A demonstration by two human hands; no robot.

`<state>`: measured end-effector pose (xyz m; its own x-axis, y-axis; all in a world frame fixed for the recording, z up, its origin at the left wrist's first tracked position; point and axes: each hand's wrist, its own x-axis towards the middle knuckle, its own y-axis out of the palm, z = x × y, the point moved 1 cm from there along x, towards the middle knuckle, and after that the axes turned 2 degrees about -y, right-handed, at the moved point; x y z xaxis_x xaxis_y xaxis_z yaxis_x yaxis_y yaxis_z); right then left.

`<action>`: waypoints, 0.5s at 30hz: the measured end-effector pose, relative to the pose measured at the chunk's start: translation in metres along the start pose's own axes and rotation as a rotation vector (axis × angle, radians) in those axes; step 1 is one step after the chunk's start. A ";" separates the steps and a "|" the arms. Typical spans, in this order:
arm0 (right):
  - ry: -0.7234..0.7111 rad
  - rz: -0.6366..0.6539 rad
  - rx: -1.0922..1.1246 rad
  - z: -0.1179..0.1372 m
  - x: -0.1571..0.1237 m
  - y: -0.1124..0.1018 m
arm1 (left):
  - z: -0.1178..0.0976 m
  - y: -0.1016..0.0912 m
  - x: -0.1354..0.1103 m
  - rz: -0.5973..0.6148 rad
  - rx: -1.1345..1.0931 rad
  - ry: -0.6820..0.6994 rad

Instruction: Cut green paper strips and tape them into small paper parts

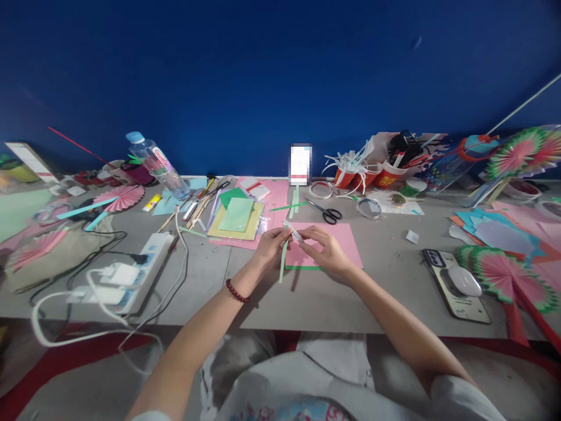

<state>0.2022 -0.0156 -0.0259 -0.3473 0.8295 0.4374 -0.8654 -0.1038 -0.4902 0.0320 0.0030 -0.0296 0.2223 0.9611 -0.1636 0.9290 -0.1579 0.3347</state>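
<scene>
Both my hands are held close together above a pink sheet of paper with a green lower edge. My left hand, with a bead bracelet on its wrist, pinches a pale green paper strip whose end hangs down. A narrow white strip runs slantwise between the fingertips of the two hands. My right hand has thumb and forefinger closed on the lower end of this white strip. Whether the white strip is stuck to the green one cannot be made out. Black-handled scissors lie just beyond my right hand.
Stacked coloured paper, a plastic bottle and a power strip with cables lie left. Red cups and tape rolls stand behind; a phone and folded paper fans are right.
</scene>
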 end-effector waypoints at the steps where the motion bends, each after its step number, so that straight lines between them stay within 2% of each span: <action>1: 0.025 -0.011 0.017 0.001 0.001 -0.002 | 0.000 0.000 0.000 -0.002 0.004 -0.001; 8: 0.228 -0.186 0.121 -0.014 0.005 -0.021 | 0.005 -0.004 0.004 -0.035 -0.004 -0.046; 11: 0.279 -0.132 0.185 -0.018 0.005 -0.020 | 0.005 -0.003 0.003 -0.026 -0.006 -0.045; 15: 0.255 0.005 0.200 -0.009 0.005 -0.011 | 0.003 -0.001 0.002 0.005 -0.001 -0.017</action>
<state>0.2132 -0.0054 -0.0253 -0.2718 0.9369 0.2198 -0.9265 -0.1931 -0.3229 0.0328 0.0038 -0.0332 0.2318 0.9564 -0.1778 0.9276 -0.1623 0.3364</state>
